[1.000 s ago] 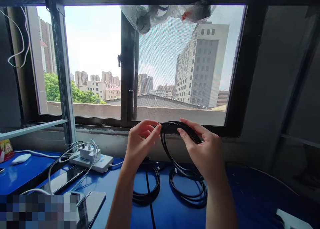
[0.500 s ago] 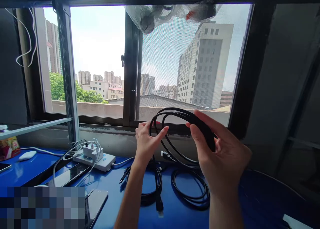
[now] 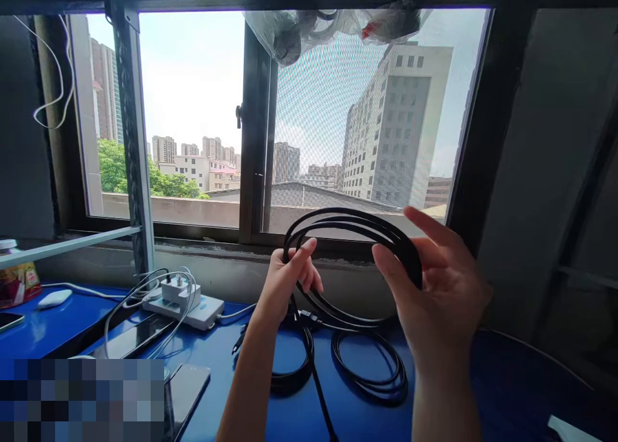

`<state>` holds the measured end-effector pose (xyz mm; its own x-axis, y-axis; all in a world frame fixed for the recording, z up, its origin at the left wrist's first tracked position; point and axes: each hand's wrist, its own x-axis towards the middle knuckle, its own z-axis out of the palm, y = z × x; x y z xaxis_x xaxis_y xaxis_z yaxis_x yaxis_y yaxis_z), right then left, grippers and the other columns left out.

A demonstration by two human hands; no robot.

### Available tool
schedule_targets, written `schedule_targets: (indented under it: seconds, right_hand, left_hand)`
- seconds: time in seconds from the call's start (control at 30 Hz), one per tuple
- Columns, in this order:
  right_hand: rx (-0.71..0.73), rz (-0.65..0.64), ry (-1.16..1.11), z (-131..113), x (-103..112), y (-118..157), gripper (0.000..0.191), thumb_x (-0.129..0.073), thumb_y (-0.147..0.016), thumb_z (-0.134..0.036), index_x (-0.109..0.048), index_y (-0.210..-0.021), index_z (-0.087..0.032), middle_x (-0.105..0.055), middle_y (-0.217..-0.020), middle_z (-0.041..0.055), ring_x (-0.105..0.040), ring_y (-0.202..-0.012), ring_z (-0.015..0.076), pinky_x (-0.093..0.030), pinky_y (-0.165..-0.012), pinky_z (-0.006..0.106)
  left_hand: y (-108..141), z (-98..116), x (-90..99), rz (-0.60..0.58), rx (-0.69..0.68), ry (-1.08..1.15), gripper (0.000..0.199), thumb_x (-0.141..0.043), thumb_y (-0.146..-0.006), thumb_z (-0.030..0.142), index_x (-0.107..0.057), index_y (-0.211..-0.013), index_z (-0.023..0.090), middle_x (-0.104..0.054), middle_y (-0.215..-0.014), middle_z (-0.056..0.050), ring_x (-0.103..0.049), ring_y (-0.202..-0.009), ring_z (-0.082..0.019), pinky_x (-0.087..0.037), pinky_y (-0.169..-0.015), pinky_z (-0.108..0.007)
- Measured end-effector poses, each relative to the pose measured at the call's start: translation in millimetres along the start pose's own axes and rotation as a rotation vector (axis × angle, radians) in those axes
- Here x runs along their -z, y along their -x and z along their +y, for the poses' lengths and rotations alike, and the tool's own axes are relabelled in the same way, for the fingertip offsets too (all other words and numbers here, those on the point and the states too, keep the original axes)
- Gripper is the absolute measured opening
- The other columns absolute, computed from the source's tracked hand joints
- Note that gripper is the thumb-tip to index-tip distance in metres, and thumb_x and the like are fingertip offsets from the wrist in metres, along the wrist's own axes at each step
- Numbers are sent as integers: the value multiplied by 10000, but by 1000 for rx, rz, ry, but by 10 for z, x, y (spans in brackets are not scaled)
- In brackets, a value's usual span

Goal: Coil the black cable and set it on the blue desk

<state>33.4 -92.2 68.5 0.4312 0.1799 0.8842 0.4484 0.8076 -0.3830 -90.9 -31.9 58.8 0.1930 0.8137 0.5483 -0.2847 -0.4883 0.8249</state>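
Blk coil (image 3: 409,252) | L hand (image 3: 288,276) – curled arnd | R hand (image 3: 437,294) – loose grip

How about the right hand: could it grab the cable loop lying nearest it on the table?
Probably yes: the loop lies below and left of the right hand, its near edge uncovered. But that hand has the raised coil between thumb and fingers, so it might need to let go.

Left hand (image 3: 286,286) and right hand (image 3: 437,297), both bare, with slender fingers (image 3: 434,228); left forearm (image 3: 251,377) and right forearm (image 3: 441,390), likewise bare to the lower edge of view.
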Motion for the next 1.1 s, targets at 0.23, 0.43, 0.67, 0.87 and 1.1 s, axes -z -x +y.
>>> schedule_targets:
  seconds: [0.23,0.43,0.67,0.87,1.1]
  right_hand:
    - [-242,-252,176,133,76,-50,448,-728,-618,-451,-679,-1006,-231,-618,-720,9,-568,-600,126,-495,-474,227]
    - [-232,-293,153,103,66,-38,465,-722,-619,-440,-673,-1040,-248,-637,-853,28,-557,-577,101,-506,-487,224]
    - [-374,-497,53,76,76,-35,477,-706,-649,-478,-688,-1038,-203,-536,-492,-34,-494,-405,94,-315,-284,151]
    - [-351,-523,51,27,49,-23,375,-610,-754,-447,-711,-1013,-196,-457,-356,-62,-348,-287,54,-276,-298,163]
    - [-244,-222,256,-14,-46,-11,307,-641,-708,-404,-750,-891,-183,-486,-360,-29,-391,-307,92,-321,-345,216]
  left_hand:
    - [-10,5,14,278,-30,-88,474,-546,-649,446,-292,-324,213,-277,-252,51,-386,-260,-77,-279,-346,-193]
    - [23,30,-25,318,-99,-286,409,-499,-674,360,-326,-338,203,-367,-270,27,-328,-252,-59,-234,-327,-191]
    - [49,54,-17,401,-159,-567,484,-443,-757,378,-334,-324,194,-362,-257,25,-335,-280,-67,-255,-385,-209]
    - [-29,-100,-62,358,-77,-491,464,-478,-757,354,-365,-338,190,-395,-288,27,-364,-313,-74,-273,-409,-207]
    - [-190,-395,-262,171,302,-231,408,-482,-766,167,-382,-371,183,-374,-291,50,-468,-336,-86,-341,-432,-176]
